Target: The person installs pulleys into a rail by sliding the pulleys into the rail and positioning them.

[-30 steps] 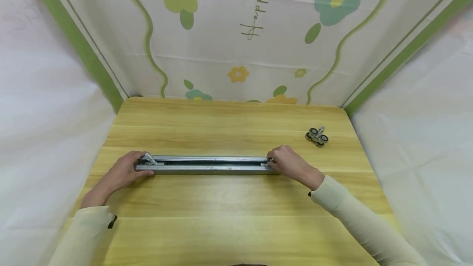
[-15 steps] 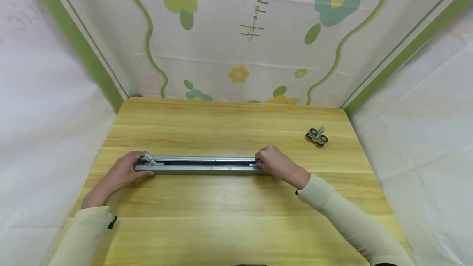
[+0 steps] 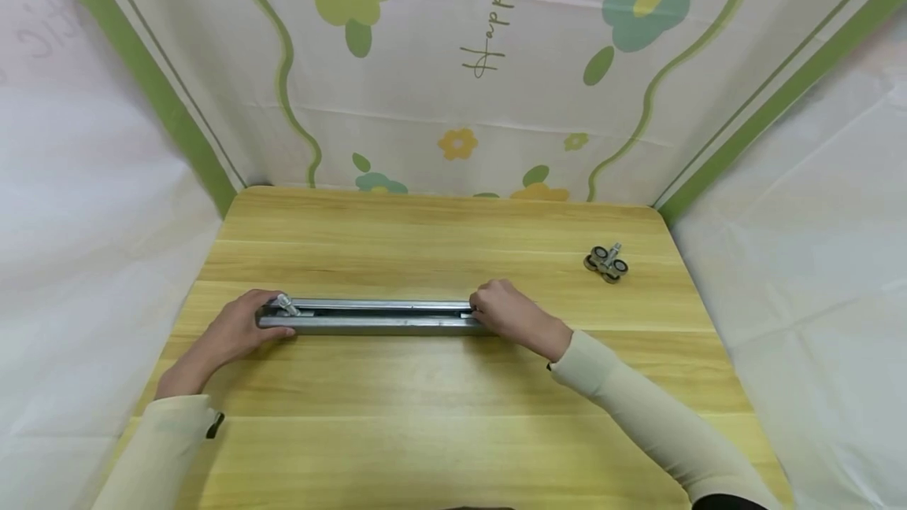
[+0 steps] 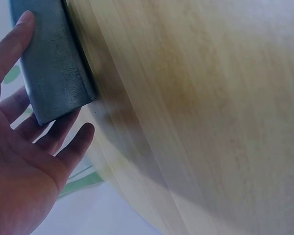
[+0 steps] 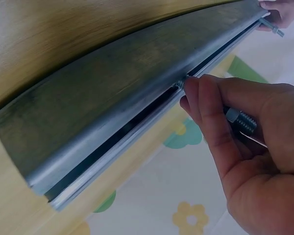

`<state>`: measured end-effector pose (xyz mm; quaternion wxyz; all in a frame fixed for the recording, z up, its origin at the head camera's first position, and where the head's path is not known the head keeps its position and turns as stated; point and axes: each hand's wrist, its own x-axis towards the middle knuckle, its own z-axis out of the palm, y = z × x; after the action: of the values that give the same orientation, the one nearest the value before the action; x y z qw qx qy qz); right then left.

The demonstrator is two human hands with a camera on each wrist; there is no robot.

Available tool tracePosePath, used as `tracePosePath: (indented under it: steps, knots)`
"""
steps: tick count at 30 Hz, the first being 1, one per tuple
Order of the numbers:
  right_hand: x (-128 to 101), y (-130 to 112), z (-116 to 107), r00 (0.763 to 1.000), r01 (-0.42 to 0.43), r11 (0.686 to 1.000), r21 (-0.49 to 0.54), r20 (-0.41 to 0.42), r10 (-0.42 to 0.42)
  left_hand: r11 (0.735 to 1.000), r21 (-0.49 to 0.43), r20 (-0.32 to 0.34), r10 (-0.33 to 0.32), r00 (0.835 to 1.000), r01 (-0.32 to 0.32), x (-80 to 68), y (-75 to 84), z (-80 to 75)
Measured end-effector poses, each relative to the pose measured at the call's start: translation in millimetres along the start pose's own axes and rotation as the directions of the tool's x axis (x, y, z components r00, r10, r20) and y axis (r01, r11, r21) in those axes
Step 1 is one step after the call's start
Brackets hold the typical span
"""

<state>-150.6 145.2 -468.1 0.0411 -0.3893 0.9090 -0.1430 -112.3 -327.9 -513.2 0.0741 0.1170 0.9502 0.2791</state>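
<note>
A: Where are the hands?
B: The left hand [image 3: 237, 329] holds the metal rail's [image 3: 368, 316] left end; the right hand [image 3: 512, 316] grips farther right.
A: Anything else?
B: A roller trolley [image 3: 606, 261] lies far right on the bench [image 3: 439, 408].

Head view looks down; wrist views close, sharing the rail [image 3: 368, 318]

Long cream sleeves [image 3: 638, 408] on both arms; small dark tab at left cuff [image 3: 215, 425]; bare hands.
</note>
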Motion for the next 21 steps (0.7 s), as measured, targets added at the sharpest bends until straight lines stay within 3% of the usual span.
tracePosePath:
  steps: [21]
  knots:
    - [34, -23, 9, 0.997, 0.081, 0.996, -0.037, 0.005, -0.081, 1.0, 0.007, 0.013, 0.0, 1.0, 0.0, 1.7, -1.8, -1.1]
